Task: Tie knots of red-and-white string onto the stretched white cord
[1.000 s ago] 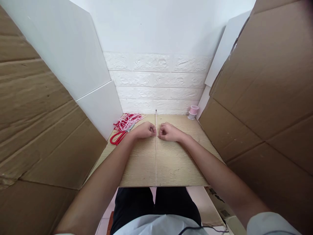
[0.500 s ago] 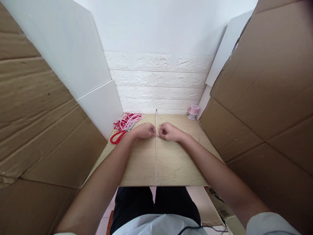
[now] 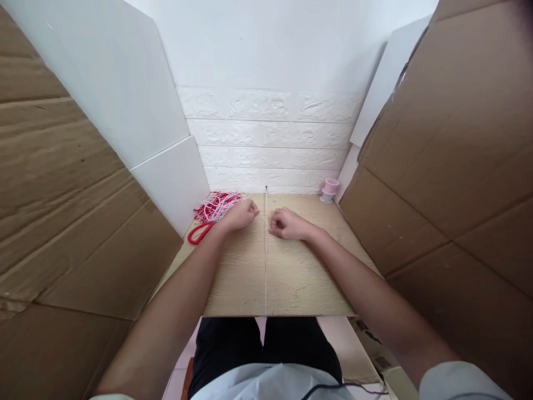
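A pale cord point(image 3: 266, 266) runs straight from a small dark peg point(image 3: 266, 188) at the back of the wooden table to its front edge. Its far stretch looks thicker, like a knotted braid point(image 3: 266, 201). Left of the cord, my left hand point(image 3: 245, 214) is closed in a pinch on a thin thread. My right hand point(image 3: 287, 224), just right of the cord, also pinches thin thread point(image 3: 265, 221), which slants across the cord between the two hands. The finest strands are hard to make out.
Red-handled scissors point(image 3: 200, 232) lie at the left, partly behind my left wrist. Beyond them is a heap of red and pink-white cords point(image 3: 219, 206). Two stacked thread spools point(image 3: 330, 190) stand at the back right. Cardboard walls point(image 3: 458, 166) flank the table point(image 3: 308, 278).
My left hand has moved up and slightly left, away from the cord, and the thread now slants between the hands. My right hand has stayed almost in place.
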The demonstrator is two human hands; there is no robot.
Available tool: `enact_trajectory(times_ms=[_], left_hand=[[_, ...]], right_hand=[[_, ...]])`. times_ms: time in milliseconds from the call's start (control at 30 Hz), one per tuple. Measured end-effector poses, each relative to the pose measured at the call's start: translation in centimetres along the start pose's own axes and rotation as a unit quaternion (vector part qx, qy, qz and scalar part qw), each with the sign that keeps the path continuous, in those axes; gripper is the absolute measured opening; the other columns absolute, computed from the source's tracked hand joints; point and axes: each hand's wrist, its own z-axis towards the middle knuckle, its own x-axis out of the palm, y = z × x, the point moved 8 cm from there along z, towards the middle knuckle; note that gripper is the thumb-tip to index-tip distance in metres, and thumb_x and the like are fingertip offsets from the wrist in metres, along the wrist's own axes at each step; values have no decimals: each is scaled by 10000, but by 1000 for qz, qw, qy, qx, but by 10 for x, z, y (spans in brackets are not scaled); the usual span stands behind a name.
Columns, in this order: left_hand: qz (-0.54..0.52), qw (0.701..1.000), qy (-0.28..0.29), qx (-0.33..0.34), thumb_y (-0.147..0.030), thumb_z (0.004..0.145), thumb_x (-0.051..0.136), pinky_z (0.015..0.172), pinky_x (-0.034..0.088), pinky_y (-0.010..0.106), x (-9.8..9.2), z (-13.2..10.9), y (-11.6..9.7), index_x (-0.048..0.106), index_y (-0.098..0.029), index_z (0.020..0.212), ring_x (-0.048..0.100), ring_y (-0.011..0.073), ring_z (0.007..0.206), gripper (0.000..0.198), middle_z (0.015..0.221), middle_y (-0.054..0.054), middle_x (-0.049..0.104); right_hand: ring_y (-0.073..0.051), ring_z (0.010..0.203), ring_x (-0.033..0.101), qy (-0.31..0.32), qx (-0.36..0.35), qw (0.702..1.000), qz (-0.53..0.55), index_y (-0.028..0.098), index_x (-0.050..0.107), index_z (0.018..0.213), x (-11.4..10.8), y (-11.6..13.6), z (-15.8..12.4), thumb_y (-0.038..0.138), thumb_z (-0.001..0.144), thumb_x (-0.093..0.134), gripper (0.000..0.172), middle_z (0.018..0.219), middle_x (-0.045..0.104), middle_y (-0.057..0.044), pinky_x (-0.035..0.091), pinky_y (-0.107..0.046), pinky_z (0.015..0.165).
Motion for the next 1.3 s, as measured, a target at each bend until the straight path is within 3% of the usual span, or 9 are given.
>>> enact_trajectory(times_ms=[133,233,367,500,700,900,1133,1300], left_hand=[[-38,995,-85,-29,-344,838,574,655,392,273,-13,2,8,576,-192,837,584,178,749,151,820,37,670],[-151,978,-121,-79,-321,848,572,593,383,257,-18,2,15,538,-190,840,569,151,658,135,783,36,669],[-350,910,-152,-160,-311,866,561,479,336,217,-18,0,29,537,-171,857,574,110,542,142,784,57,690],[-457,841,-207,-201,-267,878,549,470,375,200,-23,-3,38,531,-157,832,601,101,549,120,764,60,679],[-490,797,-285,-208,-211,914,495,450,395,187,-30,-8,47,492,-176,812,547,88,494,108,629,-12,557],[-513,743,-361,-232,-231,943,457,506,466,204,-40,-15,58,461,-185,845,557,86,509,109,669,-8,579],[-559,691,-391,-240,-142,921,418,543,516,216,-47,-21,67,451,-186,813,548,79,504,121,661,-9,557],[-534,679,-446,-234,-119,925,408,625,575,251,-57,-26,76,401,-211,850,586,81,568,119,732,-18,548]], right_hand=[[-146,789,503,3,3,1000,2,159,621,714,0,1,0,239,788,676,122,802,586,-33,373,-270,787],[-148,783,502,-1,8,1000,7,164,610,673,-1,1,0,233,779,663,137,788,582,-31,375,-268,781],[-152,787,504,-8,12,1000,12,169,603,652,0,0,0,221,765,660,137,779,585,-28,375,-272,789],[-150,776,500,-6,13,1000,12,168,583,634,2,-2,1,198,756,647,140,768,580,-27,375,-271,784],[-145,764,490,-9,11,1000,10,171,556,620,3,-3,2,177,745,622,141,755,571,-21,372,-265,781],[-150,780,487,-12,17,1000,10,173,546,617,2,-2,1,180,745,622,149,765,569,-23,369,-266,776],[-151,759,471,-16,14,1000,6,176,517,603,4,-4,2,178,751,613,176,740,547,-20,364,-272,769],[-152,761,470,-17,12,1000,3,177,503,604,4,-4,2,202,762,625,201,742,542,-19,361,-274,771]])
